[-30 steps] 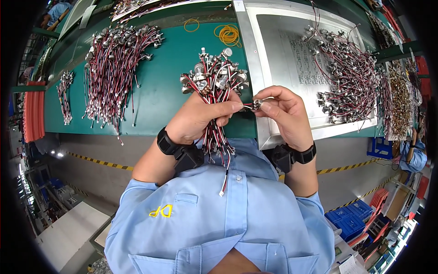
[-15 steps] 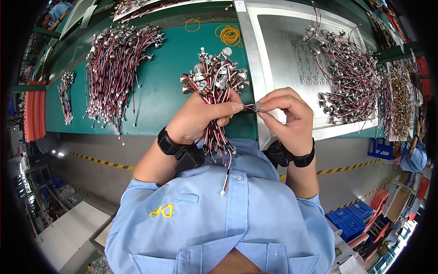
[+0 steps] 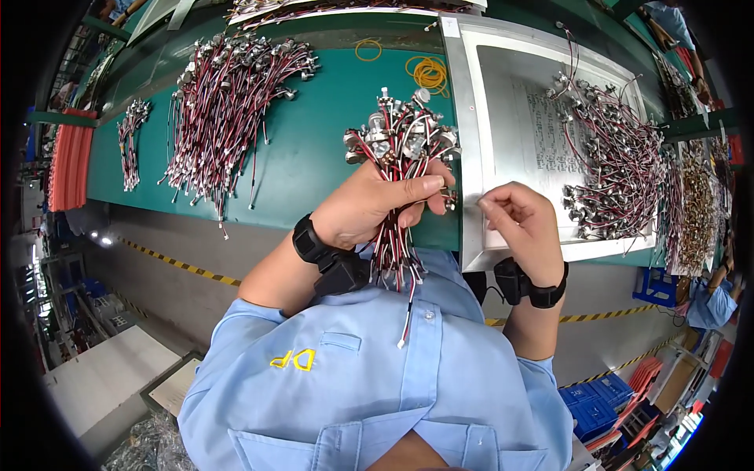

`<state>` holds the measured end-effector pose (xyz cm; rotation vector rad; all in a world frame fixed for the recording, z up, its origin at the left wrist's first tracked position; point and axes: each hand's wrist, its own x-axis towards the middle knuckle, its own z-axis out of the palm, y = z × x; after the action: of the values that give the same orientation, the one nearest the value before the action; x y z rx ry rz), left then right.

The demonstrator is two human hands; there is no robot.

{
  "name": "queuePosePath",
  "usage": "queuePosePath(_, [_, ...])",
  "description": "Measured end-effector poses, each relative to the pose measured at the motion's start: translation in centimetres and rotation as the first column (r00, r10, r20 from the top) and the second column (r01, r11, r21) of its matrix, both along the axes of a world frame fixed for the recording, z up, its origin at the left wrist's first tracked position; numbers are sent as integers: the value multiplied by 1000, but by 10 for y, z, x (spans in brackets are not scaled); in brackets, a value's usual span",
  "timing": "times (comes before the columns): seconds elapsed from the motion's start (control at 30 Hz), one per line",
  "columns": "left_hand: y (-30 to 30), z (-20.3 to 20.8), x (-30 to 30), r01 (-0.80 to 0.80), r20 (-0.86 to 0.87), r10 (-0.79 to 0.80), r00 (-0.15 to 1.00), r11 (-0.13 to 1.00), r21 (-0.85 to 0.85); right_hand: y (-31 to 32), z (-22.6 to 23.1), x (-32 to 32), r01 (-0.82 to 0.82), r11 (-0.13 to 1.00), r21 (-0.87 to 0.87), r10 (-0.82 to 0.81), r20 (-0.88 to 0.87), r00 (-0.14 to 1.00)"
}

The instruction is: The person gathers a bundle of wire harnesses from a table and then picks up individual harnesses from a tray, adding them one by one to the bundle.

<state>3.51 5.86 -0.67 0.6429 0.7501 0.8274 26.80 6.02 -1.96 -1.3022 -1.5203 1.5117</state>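
Note:
My left hand [image 3: 377,200] is closed round a bundle of wire harnesses [image 3: 397,243], thumb across the front. Round metal-and-white parts [image 3: 404,133] cluster at the top of the bundle, and red, black and white leads hang below the fist. One lead with a white connector [image 3: 402,342] dangles lower than the others, over my shirt. A small metallic end [image 3: 450,198] sticks out by the left fingertips. To the right, apart from the bundle, my right hand [image 3: 525,224] has thumb and forefinger pressed together above the metal frame's edge, and nothing shows between them.
A large pile of wire harnesses [image 3: 224,118] and a small bunch [image 3: 131,145] lie left on the green table [image 3: 330,86]. Yellow rubber bands [image 3: 428,75] sit behind the bundle. Right, a metal-framed tray [image 3: 471,133] carries another harness heap [image 3: 620,165].
My right hand has drawn away from the bundle, to the right and down, letting go of the small metallic end. The left hand keeps its hold. The whole view has shifted slightly.

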Motion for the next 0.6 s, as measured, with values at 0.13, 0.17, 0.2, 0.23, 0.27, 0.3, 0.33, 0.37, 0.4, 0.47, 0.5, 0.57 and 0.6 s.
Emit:
queuePosePath(0.13, [-1,-5,6,49,-152,-39,988,997,63,8,25,-23,14,930,366,-42,70,997])
queuePosePath(0.17, [-2,-7,7,56,-150,-46,988,996,63,10,31,-33,14,873,488,-48,58,997])
queuePosePath(0.2, [-3,-10,7,50,-147,-39,988,996,72,12,33,-42,17,872,488,-54,62,997])
queuePosePath(0.23, [-5,-12,7,44,-144,-32,989,996,82,14,34,-51,-30,853,521,-21,91,996])
queuePosePath(0.27, [-6,-13,7,37,-142,-24,990,995,91,16,36,-59,-78,831,551,13,120,993])
queuePosePath(0.3, [-6,-11,8,39,-140,-26,990,995,92,17,37,-62,-127,806,579,47,151,987])
queuePosePath(0.33, [-6,-7,8,36,-158,-21,987,995,96,16,36,-59,-127,806,578,47,152,987])
queuePosePath(0.37, [-7,-4,7,32,-177,-14,984,995,100,15,33,-56,-84,839,537,35,102,994])
queuePosePath(0.4, [-7,-3,5,28,-197,-7,980,994,103,13,30,-52,-43,870,491,20,53,998])
queuePosePath(0.47, [-4,-7,1,32,-201,-9,979,994,109,11,26,-45,-4,898,440,2,4,1000])
queuePosePath(0.5, [-2,-9,-2,39,-205,-15,979,992,116,11,25,-42,24,953,301,7,-103,995])
queuePosePath(0.57, [-1,-10,0,58,-198,-33,980,991,119,8,23,-30,45,999,0,-43,-301,953])
queuePosePath(0.6, [-2,-9,0,60,-187,-39,982,993,105,9,21,-25,54,999,-3,-53,-295,954])
